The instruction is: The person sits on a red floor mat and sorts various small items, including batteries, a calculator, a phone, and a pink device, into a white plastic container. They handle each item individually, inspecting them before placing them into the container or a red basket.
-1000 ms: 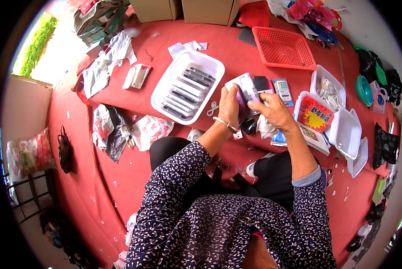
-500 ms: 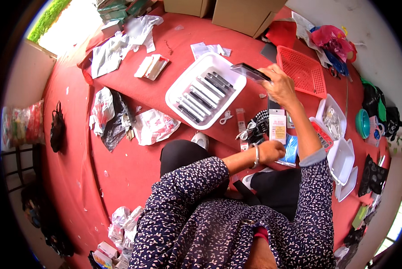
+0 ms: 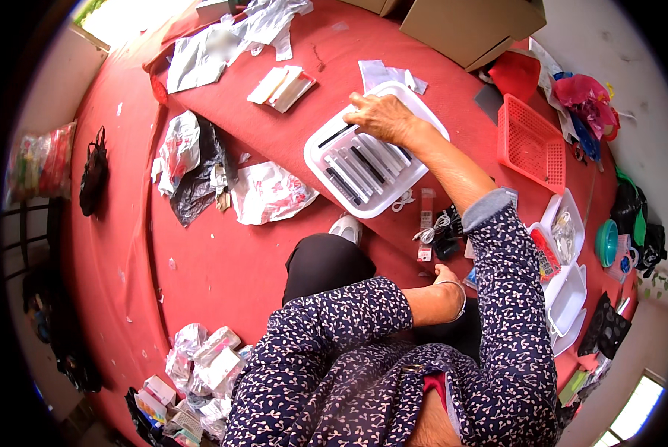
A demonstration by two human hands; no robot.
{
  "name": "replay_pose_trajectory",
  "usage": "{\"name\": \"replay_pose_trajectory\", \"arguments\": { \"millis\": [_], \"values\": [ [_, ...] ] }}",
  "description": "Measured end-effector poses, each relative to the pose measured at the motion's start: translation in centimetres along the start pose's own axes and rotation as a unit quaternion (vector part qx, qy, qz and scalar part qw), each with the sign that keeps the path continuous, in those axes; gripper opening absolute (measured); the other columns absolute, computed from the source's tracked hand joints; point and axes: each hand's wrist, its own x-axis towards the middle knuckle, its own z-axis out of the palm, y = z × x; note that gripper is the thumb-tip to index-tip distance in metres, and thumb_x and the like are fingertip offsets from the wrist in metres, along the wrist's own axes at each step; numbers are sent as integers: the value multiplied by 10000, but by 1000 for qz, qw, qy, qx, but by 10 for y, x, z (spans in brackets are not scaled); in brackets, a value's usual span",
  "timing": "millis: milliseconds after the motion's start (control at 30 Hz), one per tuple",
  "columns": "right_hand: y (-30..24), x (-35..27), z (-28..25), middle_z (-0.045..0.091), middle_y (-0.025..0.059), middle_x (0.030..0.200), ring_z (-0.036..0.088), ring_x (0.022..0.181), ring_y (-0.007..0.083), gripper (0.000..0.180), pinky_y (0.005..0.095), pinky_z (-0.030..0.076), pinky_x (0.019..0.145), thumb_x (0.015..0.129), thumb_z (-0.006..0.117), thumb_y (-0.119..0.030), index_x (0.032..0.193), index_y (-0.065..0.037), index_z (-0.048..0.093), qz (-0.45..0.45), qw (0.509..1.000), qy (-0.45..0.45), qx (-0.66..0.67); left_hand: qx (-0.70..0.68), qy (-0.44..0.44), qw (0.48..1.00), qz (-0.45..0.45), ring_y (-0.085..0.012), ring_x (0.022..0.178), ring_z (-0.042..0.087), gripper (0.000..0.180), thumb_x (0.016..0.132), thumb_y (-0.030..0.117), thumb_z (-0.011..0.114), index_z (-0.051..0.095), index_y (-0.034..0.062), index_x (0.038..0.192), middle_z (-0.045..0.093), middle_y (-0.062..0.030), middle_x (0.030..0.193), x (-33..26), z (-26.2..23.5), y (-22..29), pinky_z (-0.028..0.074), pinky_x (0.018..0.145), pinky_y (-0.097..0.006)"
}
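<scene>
My right hand [image 3: 382, 119] reaches over the far left part of a white plastic tray [image 3: 315, 153]. Its fingers close on a thin flat black-edged case [image 3: 337, 137], seen almost edge-on, at the tray's left side. Several slim black, grey and clear cases [image 3: 362, 160] stand in a row inside the tray. Low over my lap is my left hand [image 3: 445, 277], with a bracelet at its wrist. Its fingers are mostly hidden beside my right sleeve, near a bundle of cables [image 3: 444, 232].
Left of the tray lie a white plastic bag [image 3: 270, 195] and a small stack of cartons [image 3: 283, 88]. A red basket [image 3: 531, 145] and opened white containers [image 3: 565, 298] stand to the right. Cardboard boxes [image 3: 468, 30] are at the back.
My right hand has moved left from beside the tray to above it, bringing the flat case along. My left hand has drawn back toward my lap. The whole view has shifted.
</scene>
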Motion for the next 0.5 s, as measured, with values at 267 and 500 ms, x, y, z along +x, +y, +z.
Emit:
{"name": "replay_pose_trajectory", "arguments": {
  "millis": [267,500],
  "values": [
    [-3,4,26,511,113,985,606,831,295,311,391,515,651,702,641,-209,980,-115,537,105,991,-35,69,250,418,873,-5,-236,1162,403,412,865,265,373,407,162,1263,420,-73,1279,19,33,-7,318,942,-426],
    [11,-3,36,587,142,1005,565,930,307,336,395,447,805,733,563,-176,1059,-94,545,304,935,-70,171,287,461,839,-8,-218,1209,347,428,888,272,315,346,187,1307,370,-63,1323,17,40,-8,269,995,-418]
  ]
}}
